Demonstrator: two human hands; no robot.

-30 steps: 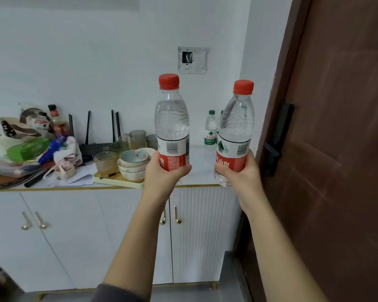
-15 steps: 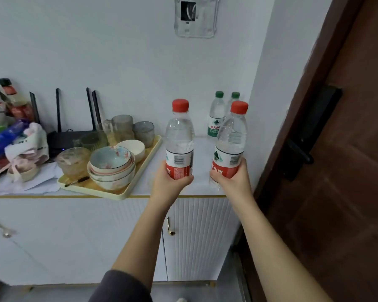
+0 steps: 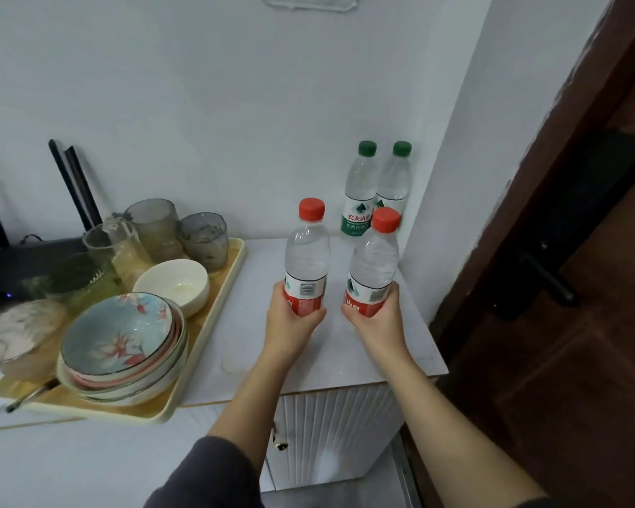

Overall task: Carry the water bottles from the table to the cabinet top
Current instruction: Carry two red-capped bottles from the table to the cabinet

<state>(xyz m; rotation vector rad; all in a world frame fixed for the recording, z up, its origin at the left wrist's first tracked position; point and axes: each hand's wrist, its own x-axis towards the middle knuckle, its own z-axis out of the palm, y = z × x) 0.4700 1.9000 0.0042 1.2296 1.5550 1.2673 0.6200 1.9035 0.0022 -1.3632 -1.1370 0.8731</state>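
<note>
Now each hand, left [image 3: 290,326] and right [image 3: 376,322], wraps its grip tight around one red-capped bottle [image 3: 306,258].

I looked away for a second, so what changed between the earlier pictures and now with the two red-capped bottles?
Both hands, left hand and right hand, carried the red-capped bottles forward and down, from chest height in front of the cabinet to low over the cabinet top. Whether they touch it is unclear. Neither was let go. The green-capped bottles and tray stayed put.
</note>
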